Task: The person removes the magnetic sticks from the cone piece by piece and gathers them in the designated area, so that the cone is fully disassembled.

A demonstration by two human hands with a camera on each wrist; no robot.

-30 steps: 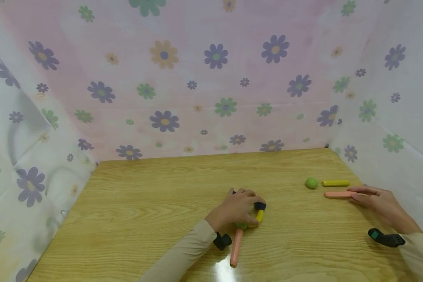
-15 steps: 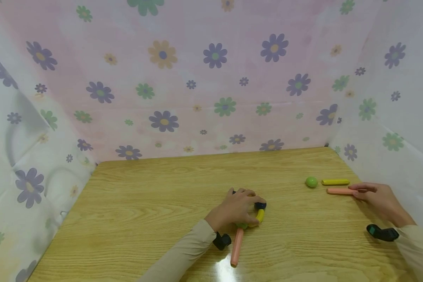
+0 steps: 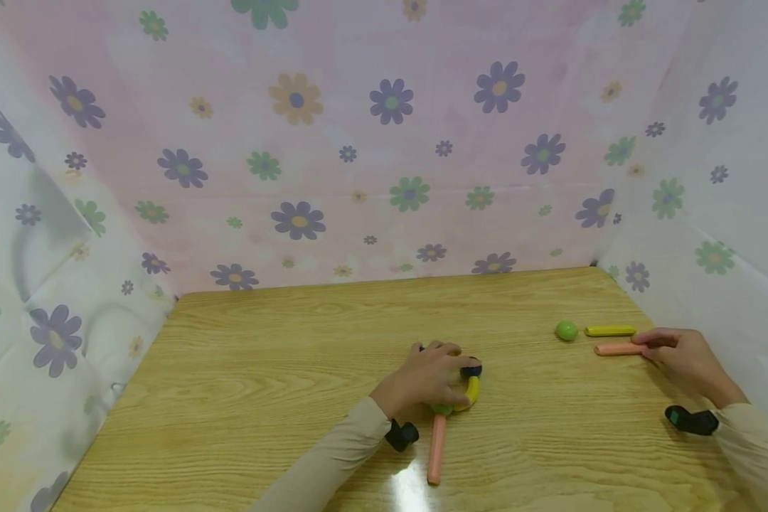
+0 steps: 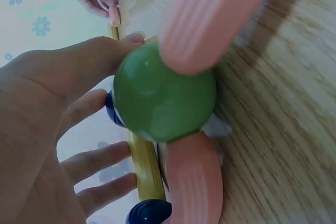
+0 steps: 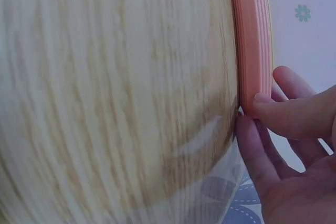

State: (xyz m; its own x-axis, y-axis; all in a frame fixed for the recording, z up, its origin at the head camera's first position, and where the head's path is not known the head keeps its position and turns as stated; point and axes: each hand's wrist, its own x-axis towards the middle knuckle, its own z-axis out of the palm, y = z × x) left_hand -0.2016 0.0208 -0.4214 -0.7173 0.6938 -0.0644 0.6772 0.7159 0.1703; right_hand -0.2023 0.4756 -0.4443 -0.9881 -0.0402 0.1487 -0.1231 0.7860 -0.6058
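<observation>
My left hand [image 3: 422, 377] spans a ring of joined toy sticks and balls, its thumb and fingers gripping it. A curved yellow stick [image 3: 472, 391] and a dark blue ball [image 3: 471, 368] show at its right side. In the left wrist view a green ball [image 4: 165, 95] joins a curved pink stick [image 4: 194, 182] and a straight pink stick [image 4: 210, 14]. That straight one points toward the front in the head view. The palm hides much of the ring. My right hand [image 3: 685, 363] pinches the right end of a separate straight pink stick [image 5: 253, 40].
A loose yellow stick [image 3: 610, 331] lies just behind the pink one at right, with a loose green ball [image 3: 566, 331] to its left. Flower-patterned sheets [image 3: 333, 163] surround the wooden table [image 3: 262, 370] at the back and sides.
My right hand has shifted slightly away from me, bringing its pink stick closer to the yellow one. Under the left hand, the straight pink stick's near end has swung a little right.
</observation>
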